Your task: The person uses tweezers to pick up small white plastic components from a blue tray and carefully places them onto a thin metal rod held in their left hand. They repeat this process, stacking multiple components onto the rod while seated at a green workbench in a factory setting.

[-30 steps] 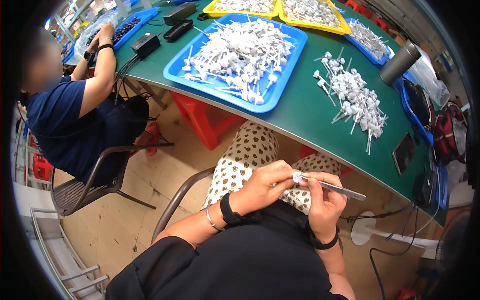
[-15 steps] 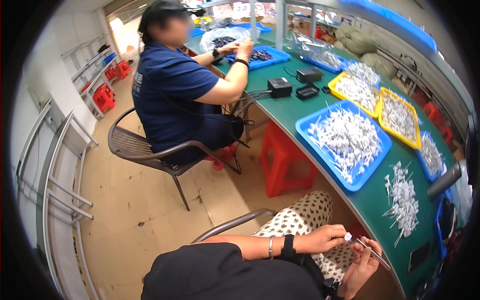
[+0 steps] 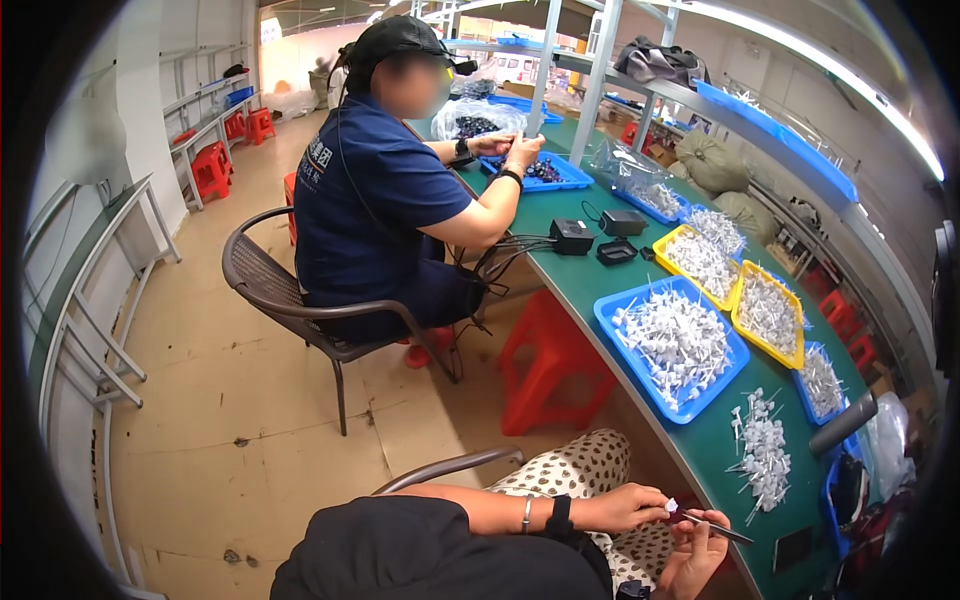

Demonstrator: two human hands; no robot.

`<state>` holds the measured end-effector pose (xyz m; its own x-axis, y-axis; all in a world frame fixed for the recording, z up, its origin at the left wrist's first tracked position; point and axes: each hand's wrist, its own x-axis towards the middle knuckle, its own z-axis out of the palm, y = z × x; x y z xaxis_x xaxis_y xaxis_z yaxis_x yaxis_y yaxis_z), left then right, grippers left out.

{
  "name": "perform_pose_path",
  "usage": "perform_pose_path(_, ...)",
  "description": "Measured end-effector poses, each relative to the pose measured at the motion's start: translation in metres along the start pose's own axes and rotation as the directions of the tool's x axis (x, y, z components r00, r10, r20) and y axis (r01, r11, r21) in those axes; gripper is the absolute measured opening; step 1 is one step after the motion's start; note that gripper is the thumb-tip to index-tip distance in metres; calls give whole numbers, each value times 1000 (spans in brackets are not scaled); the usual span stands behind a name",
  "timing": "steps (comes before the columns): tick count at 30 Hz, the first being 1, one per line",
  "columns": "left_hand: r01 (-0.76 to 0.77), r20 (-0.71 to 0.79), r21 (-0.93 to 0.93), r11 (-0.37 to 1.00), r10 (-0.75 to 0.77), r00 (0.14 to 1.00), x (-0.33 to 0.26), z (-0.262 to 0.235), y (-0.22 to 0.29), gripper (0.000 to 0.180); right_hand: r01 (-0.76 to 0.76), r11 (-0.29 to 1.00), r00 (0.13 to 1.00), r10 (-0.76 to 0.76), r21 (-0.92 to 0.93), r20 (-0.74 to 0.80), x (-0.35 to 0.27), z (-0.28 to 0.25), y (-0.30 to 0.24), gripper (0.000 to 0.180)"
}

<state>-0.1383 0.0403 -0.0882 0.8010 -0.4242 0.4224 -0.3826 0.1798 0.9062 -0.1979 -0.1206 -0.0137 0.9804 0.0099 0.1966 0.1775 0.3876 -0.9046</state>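
My left hand [image 3: 632, 508] pinches a small white piece [image 3: 671, 507] above my lap, at the table's near edge. Just right of it, my right hand [image 3: 695, 555] has its fingers closed around a slim metal tool [image 3: 722, 529], perhaps tweezers; its tip points at the white piece. Something small and dark reddish shows between the two, too small to name. On the table beside my hands lies a loose pile of white thin-stemmed pieces [image 3: 766, 450]. A blue tray [image 3: 690, 412] beyond it is heaped with similar white pieces.
Yellow trays [image 3: 768, 354] and further blue trays of white pieces line the green table [image 3: 560, 285]. A dark cylinder [image 3: 843, 424] and a flat dark device [image 3: 793, 550] lie at right. A co-worker [image 3: 385, 210] sits ahead, handling dark pieces. A red stool [image 3: 550, 365] stands under the table.
The view has tilted up and turned, so the scene shifts and more of the shelf shows. My hands stay together, with the tool's tip close to the white piece.
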Motion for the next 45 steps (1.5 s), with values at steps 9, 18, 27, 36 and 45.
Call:
perform_pose_path(9,55,-5,-69,996,-55,998,-4,2,6,19,37,997,999,-36,-66,13,-10,16,-13,16)
perform_pose_path(18,85,-2,-55,995,-85,996,-4,5,1,14,12,999,999,-13,-37,-43,-9,-3,13,20)
perform_pose_path(27,246,-26,-129,961,-252,967,0,-1,-4,20,-29,999,998,28,-15,-49,-8,5,22,12)
perform_pose_path(36,290,-1,-142,947,-293,956,-4,0,-12,19,-11,997,998,6,-71,-66,-8,5,27,14)
perform_pose_path(45,217,5,-88,972,-218,976,-3,2,-10,19,45,994,996,-52,-97,-76,-7,6,26,16)
